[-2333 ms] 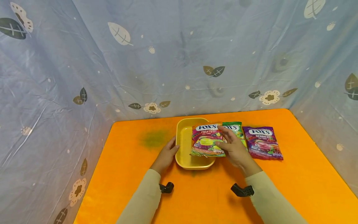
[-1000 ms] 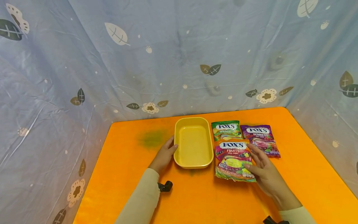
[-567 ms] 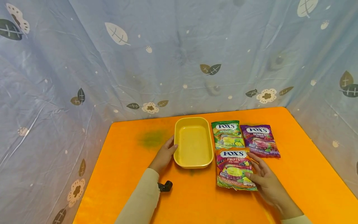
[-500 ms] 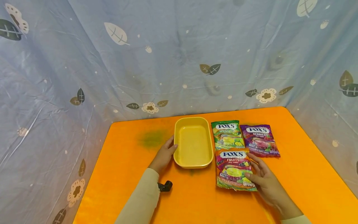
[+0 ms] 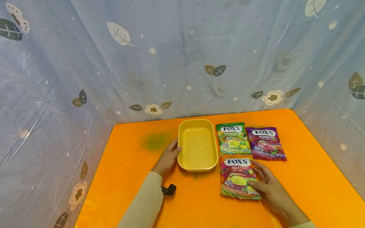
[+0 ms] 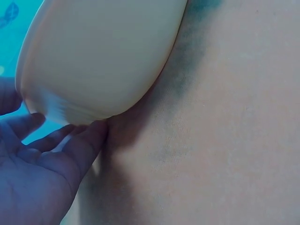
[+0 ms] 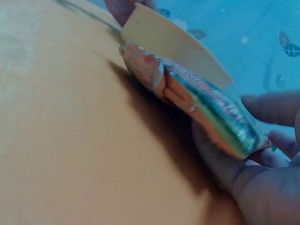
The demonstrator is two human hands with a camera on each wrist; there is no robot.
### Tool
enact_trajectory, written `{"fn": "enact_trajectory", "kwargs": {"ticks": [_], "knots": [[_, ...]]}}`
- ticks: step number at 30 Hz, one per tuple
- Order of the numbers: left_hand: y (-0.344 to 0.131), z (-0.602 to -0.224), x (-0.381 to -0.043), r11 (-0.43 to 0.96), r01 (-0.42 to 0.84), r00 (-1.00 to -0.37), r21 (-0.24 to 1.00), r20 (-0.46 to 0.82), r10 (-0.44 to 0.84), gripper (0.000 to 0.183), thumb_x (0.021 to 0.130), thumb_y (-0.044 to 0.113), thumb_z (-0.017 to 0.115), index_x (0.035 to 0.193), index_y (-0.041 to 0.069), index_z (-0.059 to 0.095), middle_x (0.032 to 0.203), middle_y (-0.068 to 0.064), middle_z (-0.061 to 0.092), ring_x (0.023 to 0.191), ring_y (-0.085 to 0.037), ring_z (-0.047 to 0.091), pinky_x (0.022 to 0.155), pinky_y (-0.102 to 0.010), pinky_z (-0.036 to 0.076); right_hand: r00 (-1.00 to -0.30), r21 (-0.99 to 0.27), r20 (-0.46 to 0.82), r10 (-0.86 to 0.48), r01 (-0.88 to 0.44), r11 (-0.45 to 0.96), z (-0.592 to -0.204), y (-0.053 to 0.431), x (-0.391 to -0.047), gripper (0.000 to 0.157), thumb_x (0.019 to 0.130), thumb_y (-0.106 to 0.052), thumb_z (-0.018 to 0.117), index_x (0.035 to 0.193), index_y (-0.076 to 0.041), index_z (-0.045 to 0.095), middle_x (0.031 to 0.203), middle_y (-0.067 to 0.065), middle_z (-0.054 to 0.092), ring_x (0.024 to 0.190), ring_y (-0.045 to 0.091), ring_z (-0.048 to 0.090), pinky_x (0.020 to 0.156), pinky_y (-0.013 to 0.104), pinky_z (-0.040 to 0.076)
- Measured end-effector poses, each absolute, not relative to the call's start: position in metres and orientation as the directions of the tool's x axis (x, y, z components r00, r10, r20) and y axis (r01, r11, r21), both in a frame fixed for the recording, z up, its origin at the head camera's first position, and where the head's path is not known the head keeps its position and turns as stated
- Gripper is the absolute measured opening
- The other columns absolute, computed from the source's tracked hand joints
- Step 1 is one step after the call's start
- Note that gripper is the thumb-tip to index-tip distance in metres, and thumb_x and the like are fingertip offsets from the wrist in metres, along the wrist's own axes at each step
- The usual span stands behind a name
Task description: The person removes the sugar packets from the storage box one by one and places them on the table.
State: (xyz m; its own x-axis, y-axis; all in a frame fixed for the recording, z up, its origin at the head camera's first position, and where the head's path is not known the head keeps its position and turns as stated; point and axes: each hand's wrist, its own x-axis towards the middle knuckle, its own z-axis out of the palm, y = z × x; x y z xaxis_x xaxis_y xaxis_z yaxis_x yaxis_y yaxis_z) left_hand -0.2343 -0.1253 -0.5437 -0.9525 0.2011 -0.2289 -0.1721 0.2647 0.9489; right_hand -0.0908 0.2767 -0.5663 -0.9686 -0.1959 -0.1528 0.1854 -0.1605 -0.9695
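My left hand (image 5: 167,158) holds the left side of a yellow plastic tray (image 5: 198,169), with the thumb over the rim. In the left wrist view, the fingertips (image 6: 97,129) meet the outer wall of the tray (image 6: 112,51). My right hand (image 5: 272,191) grips an orange and red bag of Fox's Fruits candy (image 5: 238,178) by its right edge. The right wrist view shows this candy bag (image 7: 206,101) between thumb and fingers, tilted close over the table with a shadow under it. Nothing lies inside the tray.
A green Fox's Spring Tea candy bag (image 5: 233,139) lies right of the tray, just beyond the held bag. A purple Berries bag (image 5: 265,144) lies to its right. Patterned curtains (image 5: 171,57) enclose the orange table (image 5: 128,190) at the back and sides.
The Fruits candy bag has come out from over the tray, moving right and then toward me, uncovering the green bag. My left hand has stayed at the tray.
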Motion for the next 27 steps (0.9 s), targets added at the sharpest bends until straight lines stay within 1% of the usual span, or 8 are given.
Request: {"fn": "enact_trajectory", "kwargs": {"ticks": [4,10,17,19,20,24,26,27], "knots": [[-0.124,-0.544,-0.234,0.283,-0.174,-0.954,0.943,-0.233,0.190,0.060,0.116,0.034,0.057,0.172,0.026,0.038,0.176,-0.004,0.030,0.163,-0.030,0.019,0.129,-0.059,0.016,-0.958,-0.973,-0.215,-0.188,0.226,-0.037,-0.556,0.280,-0.091,0.081,0.109,-0.003,0.064,0.172,-0.005,0.013,0.171,0.030,0.011,0.124,0.005,0.056,0.095,0.029,0.058],[-0.121,-0.545,-0.234,0.277,-0.173,-0.961,0.945,-0.224,0.164,0.060,0.115,0.033,0.059,0.171,0.024,0.041,0.175,-0.004,0.032,0.163,-0.031,0.019,0.129,-0.059,0.016,-0.955,-0.961,-0.264,-0.134,0.248,0.125,-0.538,0.287,-0.094,0.078,0.109,-0.010,0.068,0.170,-0.002,0.021,0.165,0.036,0.025,0.114,0.029,0.071,0.089,0.035,0.062],[-0.120,-0.549,-0.232,0.265,-0.189,-0.963,0.945,-0.232,0.139,0.060,0.114,0.032,0.061,0.170,0.022,0.043,0.174,-0.007,0.035,0.162,-0.033,0.022,0.129,-0.059,0.019,-0.982,-0.956,-0.167,-0.088,0.140,0.259,-0.523,0.294,-0.103,0.065,0.113,-0.014,0.064,0.166,0.002,0.030,0.161,0.034,0.037,0.129,0.053,0.059,0.090,0.036,0.063],[-0.121,-0.550,-0.231,0.268,-0.187,-0.963,0.945,-0.230,0.139,0.062,0.113,0.038,0.062,0.169,0.021,0.044,0.173,-0.007,0.038,0.161,-0.033,0.026,0.128,-0.059,0.022,-0.988,-0.950,-0.128,-0.083,0.098,0.298,-0.519,0.294,-0.107,0.064,0.114,-0.017,0.062,0.166,0.002,0.030,0.159,0.032,0.040,0.129,0.053,0.059,0.090,0.032,0.062],[-0.121,-0.550,-0.230,0.268,-0.186,-0.963,0.945,-0.229,0.142,0.063,0.112,0.041,0.063,0.169,0.020,0.044,0.172,-0.007,0.039,0.160,-0.034,0.028,0.128,-0.059,0.023,-0.992,-0.946,-0.100,-0.082,0.069,0.316,-0.516,0.294,-0.109,0.063,0.115,-0.018,0.061,0.166,0.002,0.031,0.159,0.031,0.041,0.129,0.044,0.062,0.089,0.029,0.061],[-0.124,-0.548,-0.227,0.282,-0.154,-0.962,0.947,-0.209,0.177,0.071,0.110,0.050,0.063,0.170,0.018,0.042,0.170,-0.007,0.043,0.155,-0.034,0.038,0.123,-0.059,0.035,-0.994,-0.927,0.010,-0.107,-0.049,0.371,-0.505,0.290,-0.120,0.058,0.117,-0.020,0.055,0.166,0.002,0.034,0.162,0.030,0.039,0.133,0.045,0.058,0.091,0.018,0.054],[-0.125,-0.543,-0.224,0.318,-0.126,-0.963,0.940,-0.193,0.189,0.073,0.110,0.052,0.063,0.171,0.019,0.040,0.170,-0.007,0.042,0.155,-0.035,0.039,0.122,-0.060,0.037,-0.990,-0.914,0.057,-0.128,-0.103,0.393,-0.500,0.285,-0.124,0.057,0.117,-0.020,0.054,0.167,0.001,0.034,0.165,0.030,0.036,0.136,0.046,0.055,0.093,0.017,0.052],[-0.126,-0.541,-0.222,0.348,-0.106,-0.964,0.931,-0.182,0.192,0.075,0.109,0.054,0.063,0.172,0.020,0.039,0.171,-0.007,0.041,0.155,-0.036,0.039,0.121,-0.060,0.037,-0.987,-0.904,0.074,-0.142,-0.127,0.408,-0.497,0.282,-0.126,0.058,0.117,-0.020,0.054,0.167,0.001,0.034,0.165,0.029,0.035,0.137,0.054,0.050,0.096,0.023,0.054]]}}
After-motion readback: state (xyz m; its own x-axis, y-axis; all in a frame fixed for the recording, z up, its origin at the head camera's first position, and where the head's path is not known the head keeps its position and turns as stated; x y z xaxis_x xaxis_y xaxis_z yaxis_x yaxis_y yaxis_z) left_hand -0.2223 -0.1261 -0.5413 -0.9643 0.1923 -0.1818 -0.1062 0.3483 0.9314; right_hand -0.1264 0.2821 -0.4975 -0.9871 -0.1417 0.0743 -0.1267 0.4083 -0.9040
